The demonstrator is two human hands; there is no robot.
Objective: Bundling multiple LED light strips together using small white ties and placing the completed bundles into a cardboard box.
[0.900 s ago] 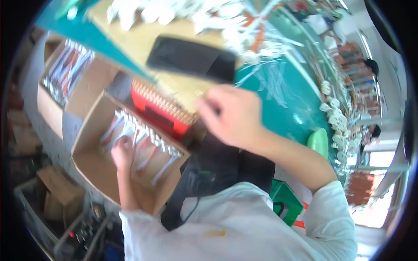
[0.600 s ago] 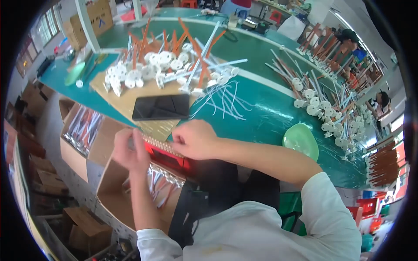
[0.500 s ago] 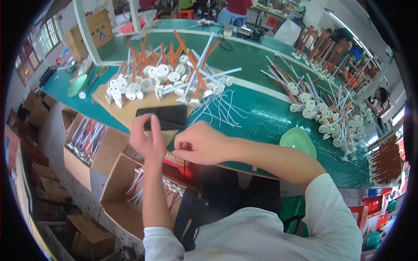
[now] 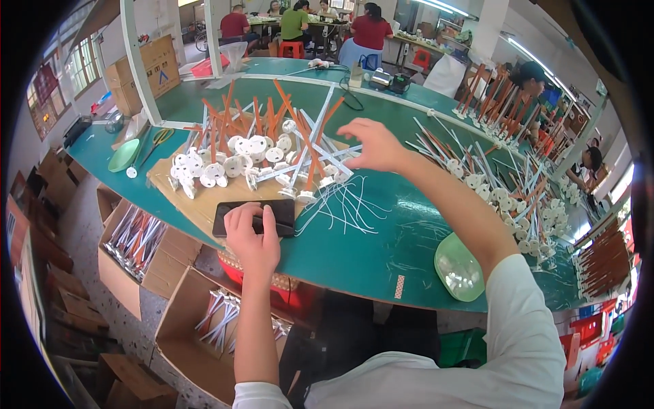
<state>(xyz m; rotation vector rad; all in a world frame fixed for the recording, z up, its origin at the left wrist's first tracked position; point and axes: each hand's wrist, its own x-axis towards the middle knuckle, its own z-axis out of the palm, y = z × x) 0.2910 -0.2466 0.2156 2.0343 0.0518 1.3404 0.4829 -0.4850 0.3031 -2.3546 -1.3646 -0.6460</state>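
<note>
one green-topped workbench (image 4: pixel 402 252) curved under and beyond the left hand (image 4: pixel 253 235) and the right hand (image 4: pixel 375 144). below and left of the left hand stood an open near carton (image 4: pixel 178 312) with loose metal-ended strips (image 4: pixel 219 312) inside, probably kept by the bench edge for easy reach; the left forearm crossed it and hid part of the contents. a fuller far carton (image 4: pixel 121 276) sat farther out on that side.

ahead of the left hand, a heap of disc-ended strips (image 4: pixel 233 165) lay on a cardboard sheet (image 4: pixel 197 208), which perhaps protected the bench. the heap's near end reached the right hand, whose fingers and thumb were spread apart around nothing clear; whether it touched a strip could not be told. beyond the right hand, to its right, a second cluster (image 4: pixel 504 194) crowded the bench.

nearer the body than the right hand, and to its right, a pale green dish (image 4: pixel 460 267) rested. the left hand's fingers curled over a black smartphone (image 4: pixel 283 217), though a grip could not be confirmed. thin white ties (image 4: pixel 344 217) tangled just below the right hand, and yellow-handled scissors (image 4: pixel 158 142) lay left of the heap.
</note>
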